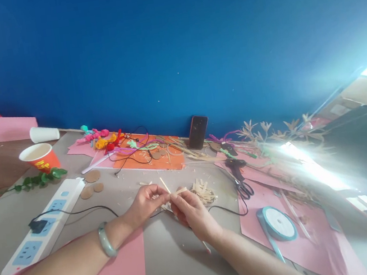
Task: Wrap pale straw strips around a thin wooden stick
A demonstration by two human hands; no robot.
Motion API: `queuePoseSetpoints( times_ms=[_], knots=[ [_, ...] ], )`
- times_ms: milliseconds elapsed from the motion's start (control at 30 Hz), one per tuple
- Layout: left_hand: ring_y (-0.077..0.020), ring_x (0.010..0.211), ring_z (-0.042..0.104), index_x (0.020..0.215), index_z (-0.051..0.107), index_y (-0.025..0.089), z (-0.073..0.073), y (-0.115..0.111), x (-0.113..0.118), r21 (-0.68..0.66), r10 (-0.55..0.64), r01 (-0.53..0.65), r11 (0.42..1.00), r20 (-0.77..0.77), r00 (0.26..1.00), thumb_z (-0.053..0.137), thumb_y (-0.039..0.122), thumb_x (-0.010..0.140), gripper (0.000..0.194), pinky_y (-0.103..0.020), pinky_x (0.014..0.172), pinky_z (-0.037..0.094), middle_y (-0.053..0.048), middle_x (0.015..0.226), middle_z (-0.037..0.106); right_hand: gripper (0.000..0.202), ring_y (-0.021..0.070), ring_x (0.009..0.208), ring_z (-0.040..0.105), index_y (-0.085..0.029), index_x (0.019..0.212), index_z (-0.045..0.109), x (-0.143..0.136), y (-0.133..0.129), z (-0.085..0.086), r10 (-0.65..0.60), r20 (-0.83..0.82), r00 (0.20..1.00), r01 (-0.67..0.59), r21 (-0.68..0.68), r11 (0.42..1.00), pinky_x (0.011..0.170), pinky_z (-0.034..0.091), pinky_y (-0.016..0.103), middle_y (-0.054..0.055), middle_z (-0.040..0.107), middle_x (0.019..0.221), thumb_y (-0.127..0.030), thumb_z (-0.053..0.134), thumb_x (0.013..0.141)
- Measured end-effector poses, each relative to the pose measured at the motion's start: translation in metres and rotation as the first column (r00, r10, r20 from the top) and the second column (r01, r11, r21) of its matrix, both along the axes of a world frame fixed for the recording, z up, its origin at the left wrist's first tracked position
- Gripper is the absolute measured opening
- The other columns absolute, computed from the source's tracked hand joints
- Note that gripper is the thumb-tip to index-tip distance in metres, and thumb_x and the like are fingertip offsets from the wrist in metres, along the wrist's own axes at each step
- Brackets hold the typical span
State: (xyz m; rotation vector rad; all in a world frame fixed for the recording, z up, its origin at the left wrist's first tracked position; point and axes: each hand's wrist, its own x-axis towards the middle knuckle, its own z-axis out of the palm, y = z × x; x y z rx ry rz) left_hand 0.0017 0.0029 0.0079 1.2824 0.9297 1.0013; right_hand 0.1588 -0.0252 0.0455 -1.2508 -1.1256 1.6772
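I see left hand [150,202] and right hand [194,213], fingertips together, both pinching narrow pale strips [164,185] | curled strip pile [204,192] just beyond right hand | scissors [244,189] farther right

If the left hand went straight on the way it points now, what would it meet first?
The left hand would most likely meet the right hand first, close by at the pale strip; whether the two hands touch is hard to tell.

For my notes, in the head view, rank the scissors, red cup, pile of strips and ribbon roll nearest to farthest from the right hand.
1. Pile of strips: just beyond the right hand.
2. Scissors: right side.
3. Ribbon roll: farther right.
4. Red cup: far left.
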Motion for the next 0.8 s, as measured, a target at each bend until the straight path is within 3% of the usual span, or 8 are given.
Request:
queuePoseSetpoints(
  times_ms=[200, 367, 533, 633, 733, 800],
  knots=[
    [-0.0106, 0.063, 0.05, 0.072, 0.064, 0.013, 0.002, -0.001, -0.001, 0.004, -0.036, 0.036, 0.999, 0.008, 0.999, 0.067, 0.04, 0.077, 0.028, -0.023, 0.063, 0.039, 0.0, 0.066, 0.06, 0.035, 0.0027, 0.037, 0.016, -0.019, 0.069, 0.043, 0.006, 0.005, -0.003, 0.068, -0.175, 0.982, -0.1, -0.176, 0.979, 0.036, 0.008, 0.018, -0.008, 0.042, 0.049, -0.048, 0.061, 0.078],
    [-0.0094, 0.06, 0.046, 0.075, 0.064, 0.014, 0.004, 0.001, -0.003, 0.009, -0.024, 0.024, 1.0, -0.016, 1.0, 0.067, 0.042, 0.076, 0.029, -0.022, 0.059, 0.036, 0.001, 0.065, 0.057, 0.03, 0.0022, 0.035, 0.013, -0.019, 0.07, 0.045, 0.01, 0.01, -0.006, 0.041, -0.278, 0.96, -0.112, -0.243, 0.964, 0.035, 0.005, 0.017, -0.007, 0.047, 0.048, -0.042, 0.062, 0.076],
    [-0.0086, 0.056, 0.044, 0.076, 0.062, 0.014, 0.003, 0.003, -0.004, -0.023, -0.008, 0.007, 1.0, -0.015, 1.0, 0.066, 0.045, 0.075, 0.031, -0.022, 0.056, 0.035, 0.002, 0.064, 0.056, 0.031, 0.0021, 0.035, 0.012, -0.02, 0.068, 0.043, 0.018, 0.014, -0.001, 0.001, -0.377, 0.926, -0.09, -0.219, 0.972, 0.033, 0.006, 0.017, -0.007, 0.046, 0.049, -0.04, 0.065, 0.075],
    [-0.0085, 0.056, 0.045, 0.074, 0.062, 0.014, 0.003, 0.005, -0.004, -0.056, 0.022, -0.02, 0.998, 0.033, 0.999, 0.068, 0.044, 0.074, 0.031, -0.022, 0.057, 0.035, 0.001, 0.065, 0.057, 0.03, 0.0018, 0.036, 0.012, -0.019, 0.069, 0.045, 0.026, 0.018, 0.008, -0.073, -0.415, 0.907, 0.001, -0.172, 0.985, 0.034, 0.007, 0.017, -0.008, 0.044, 0.051, -0.039, 0.067, 0.074],
    [-0.0094, 0.06, 0.049, 0.072, 0.063, 0.013, 0.004, 0.005, -0.003, -0.094, 0.067, -0.056, 0.994, 0.118, 0.991, 0.07, 0.04, 0.072, 0.028, -0.022, 0.061, 0.037, 0.001, 0.065, 0.059, 0.029, 0.0023, 0.037, 0.014, -0.019, 0.07, 0.046, 0.03, 0.022, 0.012, -0.16, -0.372, 0.915, 0.131, -0.103, 0.986, 0.034, 0.008, 0.018, -0.007, 0.042, 0.052, -0.04, 0.064, 0.076],
    [-0.0099, 0.061, 0.051, 0.069, 0.062, 0.013, 0.005, 0.004, -0.001, -0.1, 0.072, -0.056, 0.993, 0.161, 0.984, 0.07, 0.038, 0.072, 0.026, -0.022, 0.062, 0.038, 0.0, 0.065, 0.06, 0.03, 0.0024, 0.038, 0.016, -0.019, 0.069, 0.045, 0.027, 0.022, 0.009, -0.159, -0.282, 0.946, 0.144, -0.073, 0.987, 0.035, 0.008, 0.018, -0.006, 0.045, 0.055, -0.041, 0.063, 0.077]
  ],
)
